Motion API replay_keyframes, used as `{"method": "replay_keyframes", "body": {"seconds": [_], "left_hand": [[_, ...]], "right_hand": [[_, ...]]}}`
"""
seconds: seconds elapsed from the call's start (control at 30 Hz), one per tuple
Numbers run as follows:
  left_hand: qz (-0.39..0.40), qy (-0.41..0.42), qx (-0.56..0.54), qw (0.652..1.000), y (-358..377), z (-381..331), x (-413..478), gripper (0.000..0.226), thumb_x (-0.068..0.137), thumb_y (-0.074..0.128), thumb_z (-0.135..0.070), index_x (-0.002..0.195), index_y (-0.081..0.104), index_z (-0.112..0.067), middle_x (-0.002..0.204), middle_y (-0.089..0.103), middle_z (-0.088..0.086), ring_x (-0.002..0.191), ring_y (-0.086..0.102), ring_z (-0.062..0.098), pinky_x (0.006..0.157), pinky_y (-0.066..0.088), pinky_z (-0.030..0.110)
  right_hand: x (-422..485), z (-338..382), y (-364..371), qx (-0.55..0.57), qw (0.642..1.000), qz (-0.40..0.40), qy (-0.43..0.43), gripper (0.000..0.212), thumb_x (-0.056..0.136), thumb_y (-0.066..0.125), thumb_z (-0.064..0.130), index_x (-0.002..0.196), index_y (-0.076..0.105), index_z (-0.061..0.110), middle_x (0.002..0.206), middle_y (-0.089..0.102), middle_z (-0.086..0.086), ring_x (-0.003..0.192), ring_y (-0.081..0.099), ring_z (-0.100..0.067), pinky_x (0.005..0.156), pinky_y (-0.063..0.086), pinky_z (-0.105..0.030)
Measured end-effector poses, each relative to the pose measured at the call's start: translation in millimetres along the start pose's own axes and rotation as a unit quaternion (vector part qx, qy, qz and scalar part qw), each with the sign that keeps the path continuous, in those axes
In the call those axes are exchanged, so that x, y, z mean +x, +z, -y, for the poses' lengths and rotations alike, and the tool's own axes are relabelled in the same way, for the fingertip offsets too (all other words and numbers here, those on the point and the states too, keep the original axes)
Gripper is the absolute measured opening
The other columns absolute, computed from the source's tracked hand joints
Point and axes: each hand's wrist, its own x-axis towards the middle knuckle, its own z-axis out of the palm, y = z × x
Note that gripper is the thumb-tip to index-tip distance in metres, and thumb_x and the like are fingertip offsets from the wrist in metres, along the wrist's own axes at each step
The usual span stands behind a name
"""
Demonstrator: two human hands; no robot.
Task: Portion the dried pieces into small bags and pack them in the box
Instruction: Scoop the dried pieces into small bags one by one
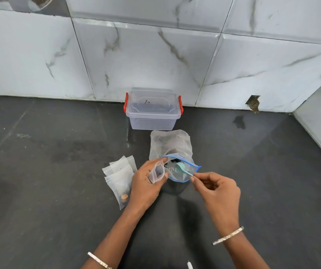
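Observation:
My left hand [146, 185] holds a small clear bag [156, 171] open, with dark dried pieces inside it. My right hand [217, 191] pinches the handle of a teal spoon [183, 168] whose bowl dips into the large zip bag [181, 171] with a blue rim. Dark dried pieces lie at the mouth of that bag. A clear plastic box [153, 110] with red clips and its lid on stands at the wall behind. Several small clear bags [119, 177] lie in a pile left of my left hand, one holding brownish pieces.
The work surface is a dark counter [49, 181] against a marble-tiled wall [155, 55]. A side wall closes the right edge. A dark stain [239, 122] marks the counter right of the box, and a small hole [253, 103] shows in the wall.

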Motion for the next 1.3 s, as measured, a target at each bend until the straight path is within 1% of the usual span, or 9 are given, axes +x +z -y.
{"method": "replay_keyframes", "body": {"seconds": [0.07,0.17,0.43,0.6,0.77,0.87,0.93,1.17,1.3], "left_hand": [[0.006,0.020,0.006,1.000,-0.1,-1.7,-1.1,0.041,0.087,0.077,-0.006,0.123,0.072,-0.025,0.123,0.071,-0.014,0.117,0.064,0.003,0.104,0.053,0.033],[0.017,0.044,0.013,0.999,-0.1,-5.0,-2.2,0.045,0.087,0.076,-0.004,0.125,0.071,-0.025,0.127,0.069,-0.015,0.121,0.062,0.001,0.106,0.049,0.023],[0.009,0.041,0.014,0.999,2.0,-3.1,1.7,0.047,0.087,0.077,-0.005,0.128,0.070,-0.025,0.129,0.067,-0.017,0.121,0.061,-0.003,0.108,0.050,0.029],[0.010,0.013,-0.030,0.999,3.9,2.5,3.1,0.046,0.086,0.075,0.000,0.124,0.073,-0.026,0.125,0.070,-0.016,0.116,0.068,0.016,0.092,0.060,0.047],[0.008,0.002,-0.058,0.998,3.4,3.8,3.9,0.045,0.088,0.071,0.005,0.123,0.073,-0.024,0.124,0.069,-0.017,0.112,0.069,0.018,0.078,0.062,0.032],[0.004,-0.001,-0.061,0.998,2.2,7.5,4.0,0.046,0.089,0.071,0.003,0.125,0.072,-0.025,0.128,0.069,-0.014,0.118,0.066,0.017,0.083,0.062,0.036],[0.003,-0.003,-0.058,0.998,1.7,8.5,4.0,0.047,0.089,0.071,0.003,0.126,0.071,-0.026,0.128,0.069,-0.014,0.120,0.066,0.017,0.086,0.062,0.038],[-0.011,-0.008,-0.045,0.999,-0.2,10.7,3.4,0.045,0.086,0.074,-0.012,0.126,0.071,-0.032,0.131,0.067,-0.016,0.121,0.065,0.020,0.099,0.055,0.055],[-0.010,-0.013,-0.057,0.998,-0.6,10.3,3.6,0.042,0.086,0.073,-0.012,0.124,0.073,-0.029,0.131,0.068,-0.014,0.119,0.066,0.024,0.096,0.058,0.054]], "right_hand": [[3.9,-1.2,12.2,-0.119,0.987,-0.027,-0.109,0.009,0.076,0.079,0.012,0.077,0.078,0.021,0.070,0.073,0.015,0.062,0.067,-0.002,0.064,0.052,-0.017],[15.4,-4.6,33.6,-0.258,0.943,-0.044,-0.206,0.017,0.070,0.079,0.007,0.063,0.068,0.018,0.059,0.064,0.005,0.054,0.059,-0.016,0.050,0.046,-0.027],[34.8,2.0,55.8,-0.395,0.894,-0.002,-0.211,0.038,0.051,0.086,0.005,0.049,0.051,0.017,0.047,0.052,0.002,0.041,0.050,-0.019,0.043,0.019,-0.019],[54.0,4.1,61.7,-0.434,0.875,0.016,-0.213,0.045,0.029,0.087,-0.004,0.044,0.050,0.017,0.040,0.048,0.002,0.031,0.046,-0.020,0.041,0.019,-0.017],[62.0,-3.7,67.1,-0.433,0.877,0.041,-0.202,0.040,0.035,0.087,-0.002,0.042,0.053,0.017,0.042,0.051,0.002,0.034,0.048,-0.019,0.043,0.018,-0.018],[63.0,-10.4,61.3,-0.409,0.885,0.070,-0.211,0.011,0.071,0.072,0.005,0.065,0.067,0.013,0.064,0.065,-0.003,0.059,0.059,-0.024,0.052,0.028,-0.026],[60.8,-10.6,53.6,-0.367,0.905,0.098,-0.189,0.014,0.083,0.058,0.007,0.078,0.071,0.010,0.076,0.069,-0.007,0.072,0.061,-0.028,0.058,0.033,-0.030],[50.6,2.4,35.3,-0.259,0.956,0.066,-0.125,0.012,0.080,0.068,0.015,0.083,0.078,0.019,0.076,0.076,0.005,0.071,0.068,-0.017,0.070,0.052,-0.027],[49.2,3.2,36.0,-0.251,0.957,0.032,-0.144,0.009,0.083,0.069,0.018,0.085,0.079,0.018,0.077,0.076,0.004,0.067,0.068,-0.018,0.068,0.052,-0.028]]}}
